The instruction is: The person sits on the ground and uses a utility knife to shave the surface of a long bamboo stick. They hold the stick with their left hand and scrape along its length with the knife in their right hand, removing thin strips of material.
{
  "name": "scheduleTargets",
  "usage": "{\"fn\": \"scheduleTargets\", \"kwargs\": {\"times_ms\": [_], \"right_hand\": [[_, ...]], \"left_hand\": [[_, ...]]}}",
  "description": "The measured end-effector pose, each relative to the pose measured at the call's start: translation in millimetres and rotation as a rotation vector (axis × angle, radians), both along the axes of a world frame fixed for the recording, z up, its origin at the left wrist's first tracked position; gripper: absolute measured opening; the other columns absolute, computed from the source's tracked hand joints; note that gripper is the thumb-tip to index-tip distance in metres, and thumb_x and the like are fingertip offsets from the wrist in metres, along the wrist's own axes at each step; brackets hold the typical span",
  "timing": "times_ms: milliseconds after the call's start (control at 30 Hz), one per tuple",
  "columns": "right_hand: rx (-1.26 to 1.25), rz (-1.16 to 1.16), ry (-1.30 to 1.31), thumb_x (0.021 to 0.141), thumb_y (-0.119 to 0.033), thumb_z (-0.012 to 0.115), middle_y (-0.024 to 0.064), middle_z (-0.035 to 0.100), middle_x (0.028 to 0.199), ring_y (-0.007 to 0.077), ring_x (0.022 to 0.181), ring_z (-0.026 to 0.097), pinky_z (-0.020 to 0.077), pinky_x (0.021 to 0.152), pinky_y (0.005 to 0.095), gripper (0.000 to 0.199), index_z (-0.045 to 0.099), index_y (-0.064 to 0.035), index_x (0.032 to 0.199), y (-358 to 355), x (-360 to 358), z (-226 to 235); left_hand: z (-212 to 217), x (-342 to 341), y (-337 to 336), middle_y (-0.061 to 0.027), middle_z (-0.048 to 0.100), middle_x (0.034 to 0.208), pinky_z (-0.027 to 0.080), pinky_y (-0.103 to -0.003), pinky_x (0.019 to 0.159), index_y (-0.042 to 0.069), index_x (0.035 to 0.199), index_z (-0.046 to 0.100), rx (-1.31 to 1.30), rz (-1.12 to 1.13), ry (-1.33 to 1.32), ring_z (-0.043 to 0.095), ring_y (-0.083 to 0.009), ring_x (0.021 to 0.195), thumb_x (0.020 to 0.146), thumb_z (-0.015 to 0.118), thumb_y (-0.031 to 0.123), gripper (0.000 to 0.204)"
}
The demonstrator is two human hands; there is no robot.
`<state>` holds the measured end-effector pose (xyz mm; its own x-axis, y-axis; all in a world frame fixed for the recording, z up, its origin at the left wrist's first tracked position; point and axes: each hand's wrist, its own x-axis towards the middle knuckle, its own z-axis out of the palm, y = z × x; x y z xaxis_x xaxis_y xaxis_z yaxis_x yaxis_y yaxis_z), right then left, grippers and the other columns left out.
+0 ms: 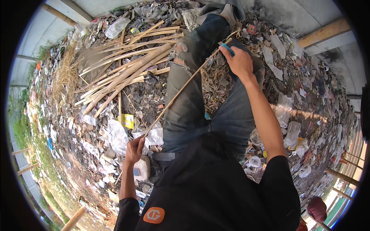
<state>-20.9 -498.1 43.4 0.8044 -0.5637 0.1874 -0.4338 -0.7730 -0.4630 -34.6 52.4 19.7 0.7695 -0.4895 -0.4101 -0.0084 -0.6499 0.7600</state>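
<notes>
A long, thin bamboo strip [185,85] runs diagonally across my lap and over my legs. My left hand [135,149] is closed around its lower end, beside my left hip. Near the far end, above my shins, my right hand [239,62] grips a teal-handled cutter knife [227,49]. The knife's tip lies against the strip, close to its far tip. How the blade meets the bamboo is too small to make out. To the left of my legs, a pile of split bamboo strips [131,73] rests on the ground.
Plastic scraps and litter cover the ground [84,123]. Beside my left hip sits a pale stone [142,168], and a yellow packet [127,121] lies near the bamboo pile. Walls [308,15] stand ahead. Another person's maroon headwear [317,209] shows at the lower right.
</notes>
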Motion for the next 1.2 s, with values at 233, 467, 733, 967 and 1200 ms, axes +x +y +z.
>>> {"fn": "scheduleTargets", "kwargs": {"times_ms": [233,467,733,967,1200], "right_hand": [[-0.11,-0.533,-0.251,0.096,-0.073,0.055,0.0249,0.074,0.099,0.0402,0.098,0.072,0.0539,0.086,0.0497,0.072,0.072,-0.0031,0.089,-143.8,-25.8,-44.1],[0.419,-0.121,-0.366,0.094,-0.052,0.074,-0.002,0.046,0.064,0.0097,0.062,0.045,0.0363,0.059,0.0314,0.048,0.064,-0.0071,0.083,-49.8,-26.2,21.3],[0.581,0.053,-0.078,0.108,-0.047,0.054,0.0173,0.065,0.077,0.0324,0.074,0.066,0.0477,0.07,0.0442,0.049,0.067,0.0,0.1,19.7,-21.6,6.7],[0.468,0.207,0.053,0.11,-0.045,0.049,0.0249,0.067,0.081,0.0449,0.078,0.066,0.0496,0.071,0.0509,0.05,0.066,0.0007,0.102,116.2,-50.0,-8.8],[0.393,0.146,0.199,0.109,-0.053,0.043,0.0266,0.07,0.08,0.0482,0.08,0.069,0.0547,0.07,0.0564,0.059,0.066,-0.0009,0.093,148.8,-44.2,-13.8]], "left_hand": [[2.0,-2.4,22.2,-0.0014,0.05,0.062,0.038,-0.03,0.052,-0.006,0.122,0.072,0.098,-0.015,-0.073,0.045,-0.0064,0.061,0.109,0.058,0.028,0.039],[-7.7,-8.0,16.0,0.0024,0.043,0.06,0.034,-0.03,0.052,-0.002,0.123,0.074,0.035,-0.006,-0.039,0.04,-0.0061,0.058,0.111,0.053,0.034,0.043],[-14.3,-5.2,16.4,0.0033,0.043,0.06,0.034,-0.03,0.053,0.0,0.121,0.075,0.021,-0.007,0.083,0.04,-0.0071,0.057,0.113,0.05,0.036,0.045],[-2.3,-3.8,-12.1,-0.0031,0.045,0.056,0.038,-0.033,0.051,-0.002,0.116,0.075,0.091,-0.041,-0.072,0.044,-0.0109,0.053,0.112,0.052,0.029,0.039],[16.7,-3.2,-48.3,-0.0141,0.056,0.058,0.045,-0.034,0.053,0.0,0.125,0.073,0.125,-0.002,-0.308,0.054,-0.0113,0.052,0.106,0.062,0.025,0.033]]}}
